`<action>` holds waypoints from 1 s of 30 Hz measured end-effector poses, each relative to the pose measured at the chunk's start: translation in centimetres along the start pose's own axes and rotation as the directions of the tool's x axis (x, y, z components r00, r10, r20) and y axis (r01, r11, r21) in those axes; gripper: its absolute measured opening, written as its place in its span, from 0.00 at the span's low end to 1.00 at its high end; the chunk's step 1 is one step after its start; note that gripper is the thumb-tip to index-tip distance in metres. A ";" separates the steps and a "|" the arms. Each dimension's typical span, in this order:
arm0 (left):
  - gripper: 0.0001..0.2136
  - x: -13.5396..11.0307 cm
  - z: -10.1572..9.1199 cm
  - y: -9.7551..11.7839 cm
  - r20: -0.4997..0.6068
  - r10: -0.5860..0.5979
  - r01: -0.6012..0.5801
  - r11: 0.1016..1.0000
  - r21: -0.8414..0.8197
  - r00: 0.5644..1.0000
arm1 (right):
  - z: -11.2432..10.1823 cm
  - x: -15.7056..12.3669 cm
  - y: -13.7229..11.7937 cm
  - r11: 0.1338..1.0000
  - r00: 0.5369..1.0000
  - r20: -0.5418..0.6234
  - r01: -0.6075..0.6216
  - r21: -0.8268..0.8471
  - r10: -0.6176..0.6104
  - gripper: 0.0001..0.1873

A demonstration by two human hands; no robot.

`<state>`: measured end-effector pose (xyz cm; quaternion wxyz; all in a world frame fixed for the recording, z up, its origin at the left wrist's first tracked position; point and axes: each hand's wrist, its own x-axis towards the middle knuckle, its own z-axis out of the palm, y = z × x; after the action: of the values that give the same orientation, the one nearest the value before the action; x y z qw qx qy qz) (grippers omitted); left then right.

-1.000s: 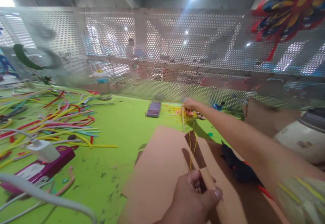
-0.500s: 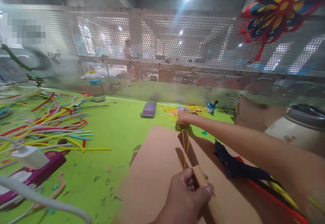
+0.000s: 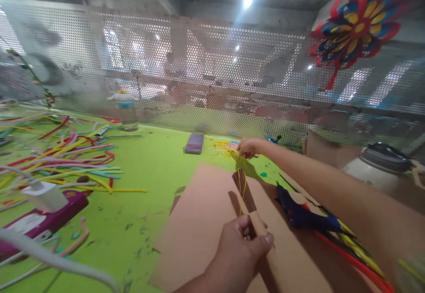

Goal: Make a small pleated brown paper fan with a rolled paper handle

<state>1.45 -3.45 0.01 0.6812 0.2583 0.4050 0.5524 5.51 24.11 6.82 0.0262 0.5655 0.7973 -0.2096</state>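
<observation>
Far across the desk point(image 3: 159, 169), my blurred right hand point(image 3: 247, 147) pinches yellow strands point(image 3: 239, 162); left hand point(image 3: 244, 246) grips a brown stick point(image 3: 245, 191).

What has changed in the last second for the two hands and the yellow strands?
The right hand dipped onto the pile of yellow strands, then rose again, pinching a few that trail down. The left hand kept its grip on the brown stick bundle over the cardboard sheet.
</observation>
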 end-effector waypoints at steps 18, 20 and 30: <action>0.23 0.4 -0.6 -0.6 0.065 0.041 -0.041 0.999 0.010 0.997 | -5.5 -1.0 -0.8 0.951 0.965 0.158 0.237 -0.200 -0.208 0.17; 0.24 0.4 -0.6 -0.6 0.074 0.043 -0.044 0.999 0.011 0.996 | -5.1 -0.8 -1.5 0.941 0.964 0.140 0.252 -0.224 -0.225 0.17; 0.23 0.4 -0.7 -1.0 0.107 0.098 -0.090 0.993 -0.080 0.989 | -0.5 1.3 -6.0 0.930 0.924 -0.204 0.271 -0.250 -0.324 0.16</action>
<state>1.48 -3.38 -1.31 0.6850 0.2818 0.3329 0.5835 -0.32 23.81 8.75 -0.0419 0.4521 0.8894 -0.0525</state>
